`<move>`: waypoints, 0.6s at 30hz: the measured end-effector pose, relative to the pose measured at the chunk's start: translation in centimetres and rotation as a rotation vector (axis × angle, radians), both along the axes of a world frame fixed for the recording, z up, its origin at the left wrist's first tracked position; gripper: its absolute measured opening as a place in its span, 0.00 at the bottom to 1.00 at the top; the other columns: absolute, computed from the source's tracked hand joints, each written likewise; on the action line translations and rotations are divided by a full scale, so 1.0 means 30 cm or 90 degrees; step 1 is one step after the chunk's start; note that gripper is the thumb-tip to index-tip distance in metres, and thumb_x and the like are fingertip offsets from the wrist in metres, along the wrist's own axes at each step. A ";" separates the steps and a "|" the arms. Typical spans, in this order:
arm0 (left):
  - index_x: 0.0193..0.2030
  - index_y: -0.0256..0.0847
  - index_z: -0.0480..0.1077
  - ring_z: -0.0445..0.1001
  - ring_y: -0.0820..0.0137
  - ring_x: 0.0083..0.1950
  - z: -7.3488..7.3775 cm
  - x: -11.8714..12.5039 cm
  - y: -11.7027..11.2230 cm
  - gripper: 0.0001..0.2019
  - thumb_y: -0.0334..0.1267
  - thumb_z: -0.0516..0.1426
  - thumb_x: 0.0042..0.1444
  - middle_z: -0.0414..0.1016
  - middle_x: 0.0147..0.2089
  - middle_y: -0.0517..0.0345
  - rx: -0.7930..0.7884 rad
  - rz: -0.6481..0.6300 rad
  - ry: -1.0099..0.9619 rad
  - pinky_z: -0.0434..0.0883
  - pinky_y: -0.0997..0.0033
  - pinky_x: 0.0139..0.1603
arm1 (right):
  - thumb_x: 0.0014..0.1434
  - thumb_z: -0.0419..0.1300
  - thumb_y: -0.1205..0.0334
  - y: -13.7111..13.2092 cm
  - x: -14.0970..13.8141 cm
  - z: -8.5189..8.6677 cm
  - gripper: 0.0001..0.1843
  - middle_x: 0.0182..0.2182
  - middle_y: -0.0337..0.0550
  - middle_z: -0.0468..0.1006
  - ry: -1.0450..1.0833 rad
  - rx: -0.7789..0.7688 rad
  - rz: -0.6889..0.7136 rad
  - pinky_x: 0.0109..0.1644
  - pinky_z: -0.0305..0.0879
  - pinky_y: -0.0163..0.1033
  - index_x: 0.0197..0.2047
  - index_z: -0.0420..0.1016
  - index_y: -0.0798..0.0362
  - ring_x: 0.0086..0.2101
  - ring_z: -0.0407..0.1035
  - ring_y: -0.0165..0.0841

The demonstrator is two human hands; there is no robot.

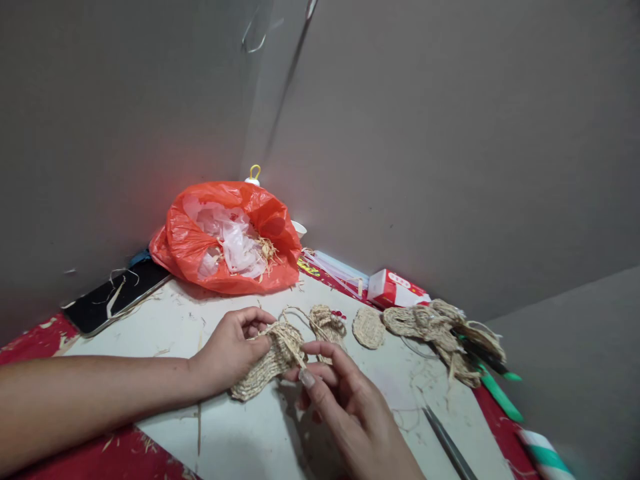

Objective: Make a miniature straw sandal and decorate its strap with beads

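My left hand [227,353] is closed on the upper side of a woven straw piece [263,373], shaped somewhat like a small slipper and tilted above the white board. My right hand [357,403] pinches a flat straw strand [297,357] at the right side of that piece, between thumb and forefinger. Its other fingers are curled below and partly hidden. Just behind lies a second woven straw piece [323,321] with red and white beads [339,315] at its edge. An oval straw mat [369,328] rests flat to the right of it.
An orange plastic bag [225,283] with white plastic and straw scraps stands at the back. Left of it lies a black phone [115,300]. A red and white box [395,290], a straw bundle [425,327], green-handled tools [500,393] and metal tweezers [447,443] line the right side.
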State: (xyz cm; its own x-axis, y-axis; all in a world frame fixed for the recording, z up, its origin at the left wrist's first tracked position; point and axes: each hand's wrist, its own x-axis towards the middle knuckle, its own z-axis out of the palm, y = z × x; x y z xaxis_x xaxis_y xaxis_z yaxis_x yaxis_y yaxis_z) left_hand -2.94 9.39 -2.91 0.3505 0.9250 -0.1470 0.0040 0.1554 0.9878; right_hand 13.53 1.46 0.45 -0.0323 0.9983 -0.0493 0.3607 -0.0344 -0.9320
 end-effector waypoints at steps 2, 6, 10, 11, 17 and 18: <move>0.42 0.33 0.70 0.69 0.71 0.31 0.007 -0.002 -0.003 0.13 0.34 0.59 0.49 0.73 0.31 0.58 0.019 0.011 -0.010 0.67 0.71 0.34 | 0.63 0.55 0.50 -0.004 0.007 -0.008 0.14 0.26 0.38 0.77 0.028 -0.032 -0.012 0.30 0.64 0.32 0.43 0.68 0.51 0.27 0.69 0.31; 0.41 0.34 0.71 0.72 0.67 0.37 0.020 -0.006 -0.010 0.11 0.35 0.59 0.50 0.76 0.36 0.54 0.064 0.028 -0.012 0.69 0.68 0.40 | 0.58 0.59 0.54 0.000 0.031 -0.020 0.10 0.27 0.41 0.76 -0.057 0.037 -0.018 0.33 0.66 0.35 0.34 0.75 0.52 0.29 0.70 0.33; 0.40 0.35 0.72 0.72 0.67 0.39 0.026 -0.010 -0.016 0.09 0.35 0.58 0.52 0.76 0.37 0.53 0.084 0.011 -0.022 0.69 0.67 0.43 | 0.55 0.59 0.61 0.014 0.048 -0.027 0.07 0.24 0.39 0.72 -0.198 0.123 -0.009 0.30 0.64 0.35 0.31 0.77 0.52 0.26 0.67 0.32; 0.41 0.35 0.72 0.72 0.66 0.40 0.025 -0.011 -0.017 0.10 0.35 0.58 0.52 0.76 0.38 0.53 0.083 0.007 -0.029 0.69 0.67 0.43 | 0.55 0.59 0.62 0.016 0.050 -0.028 0.07 0.22 0.38 0.70 -0.218 0.103 -0.011 0.27 0.62 0.34 0.29 0.77 0.53 0.24 0.66 0.31; 0.43 0.36 0.69 0.72 0.68 0.39 0.022 -0.010 -0.019 0.11 0.35 0.59 0.52 0.75 0.38 0.54 0.022 0.015 -0.081 0.69 0.68 0.43 | 0.58 0.56 0.62 0.013 0.045 -0.031 0.09 0.21 0.37 0.74 -0.217 0.064 -0.002 0.27 0.63 0.32 0.29 0.74 0.53 0.23 0.67 0.29; 0.43 0.36 0.69 0.72 0.69 0.39 0.024 -0.009 -0.020 0.11 0.35 0.59 0.52 0.75 0.38 0.54 0.014 0.014 -0.088 0.69 0.68 0.42 | 0.58 0.56 0.63 0.011 0.042 -0.034 0.08 0.22 0.37 0.75 -0.218 0.095 -0.007 0.28 0.64 0.32 0.30 0.75 0.53 0.23 0.69 0.30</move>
